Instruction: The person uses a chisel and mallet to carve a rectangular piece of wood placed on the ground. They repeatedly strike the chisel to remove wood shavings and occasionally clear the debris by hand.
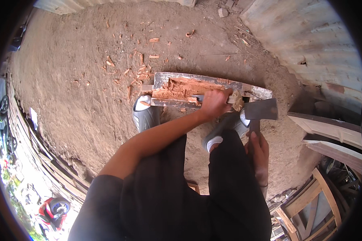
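A weathered wooden board (181, 89) lies across the ground at my feet, its painted top cut away to raw reddish wood. My left hand (216, 103) is closed around a chisel (198, 97), with the metal blade pointing left onto the cut wood. The pale, frayed butt of its handle sticks out on the right side of that hand. Close by on the right, my right hand (258, 150) grips the handle of a hatchet (261, 109). The hatchet's broad dark head is near the chisel's butt, apart from it.
My grey clogs (147, 116) stand at the board's near edge. Reddish wood chips (141, 74) litter the dirt floor (88, 52). Corrugated metal sheeting (305, 36) rises at the right. Stacked wooden frames (309, 205) stand lower right, and a red motorbike (52, 211) lower left.
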### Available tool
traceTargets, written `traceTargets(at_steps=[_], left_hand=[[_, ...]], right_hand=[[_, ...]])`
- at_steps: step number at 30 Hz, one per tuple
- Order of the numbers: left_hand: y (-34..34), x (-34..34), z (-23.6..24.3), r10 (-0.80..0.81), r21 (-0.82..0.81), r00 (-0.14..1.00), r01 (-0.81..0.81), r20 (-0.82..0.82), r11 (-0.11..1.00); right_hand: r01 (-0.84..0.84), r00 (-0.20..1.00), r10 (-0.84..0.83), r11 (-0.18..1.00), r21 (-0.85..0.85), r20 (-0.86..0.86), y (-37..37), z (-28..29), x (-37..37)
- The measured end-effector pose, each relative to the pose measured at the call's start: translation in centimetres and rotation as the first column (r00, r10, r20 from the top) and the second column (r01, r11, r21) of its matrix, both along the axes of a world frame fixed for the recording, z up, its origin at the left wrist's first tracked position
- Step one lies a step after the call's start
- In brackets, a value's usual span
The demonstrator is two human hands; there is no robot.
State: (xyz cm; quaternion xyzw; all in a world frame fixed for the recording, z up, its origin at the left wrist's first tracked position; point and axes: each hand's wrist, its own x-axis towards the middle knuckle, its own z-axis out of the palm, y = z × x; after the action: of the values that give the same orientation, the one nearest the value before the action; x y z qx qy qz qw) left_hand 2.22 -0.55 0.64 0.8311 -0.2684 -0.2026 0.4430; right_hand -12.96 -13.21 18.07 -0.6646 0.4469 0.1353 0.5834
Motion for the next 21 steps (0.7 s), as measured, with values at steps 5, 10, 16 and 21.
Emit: traceTargets(at_steps=[5,10,16,21], left_hand=[[-0.6,-0.3,0.0,-0.032,-0.002,0.999,0.032,-0.044,0.999],[-0.7,-0.4,0.2,-0.001,-0.038,1.0,0.001,-0.003,0.999],[0.0,-0.9,-0.2,-0.028,0.036,1.0,0.027,0.003,0.999],[-0.3,-0.1,0.0,0.018,0.028,1.0,-0.018,-0.005,0.999]], right_hand=[[0.124,0.992,-0.123,0.989,-0.084,0.012,0.8,2.6,1.7],[0.404,0.91,-0.387,0.908,-0.109,0.148,0.0,2.1,3.9],[-0.053,0.986,0.053,0.999,0.008,-0.158,0.0,0.5,3.7],[0.281,0.958,-0.272,0.955,-0.097,0.093,-0.7,2.5,3.4]])
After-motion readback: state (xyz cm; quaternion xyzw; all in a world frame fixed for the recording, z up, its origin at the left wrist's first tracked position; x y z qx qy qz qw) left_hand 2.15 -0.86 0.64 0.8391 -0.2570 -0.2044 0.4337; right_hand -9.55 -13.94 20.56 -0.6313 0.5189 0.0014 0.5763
